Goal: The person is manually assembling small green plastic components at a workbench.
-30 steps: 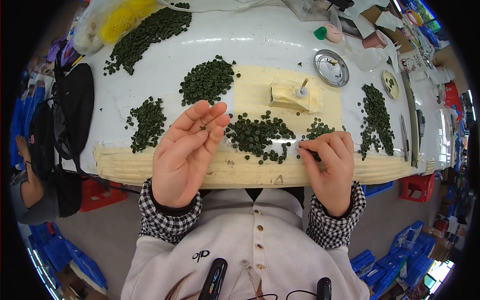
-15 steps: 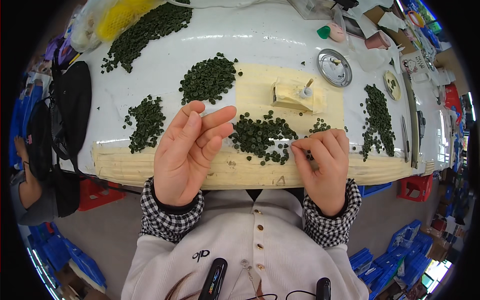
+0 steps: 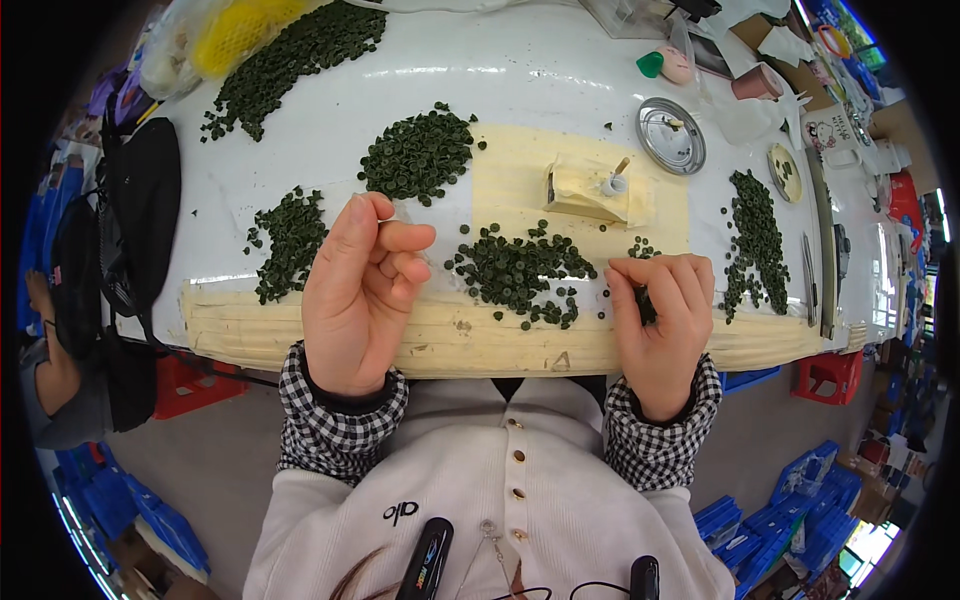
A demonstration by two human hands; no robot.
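My left hand (image 3: 360, 300) is raised above the table's near edge with thumb and forefinger tips pinched and the other fingers curled. Whatever that pinch holds, if anything, is too small to make out. To its right lies a loose pile of small dark green cup-shaped pieces (image 3: 515, 272). At the right end of this pile my right hand (image 3: 668, 315) hovers, thumb and forefinger nearly together; I cannot tell what sits between them. A few more green pieces (image 3: 642, 248) lie just beyond its fingers and partly under it.
Other green heaps (image 3: 418, 155) lie farther back, at left and at right. A taped block (image 3: 588, 195) with a small white cup and stick stands behind the middle pile. A round metal lid (image 3: 670, 137), tweezers (image 3: 810, 275) and a black bag (image 3: 142, 210) lie around the table.
My left thumb and forefinger have come together, and that hand has shifted slightly left. My right hand has moved a little to the right, off the pile's edge.
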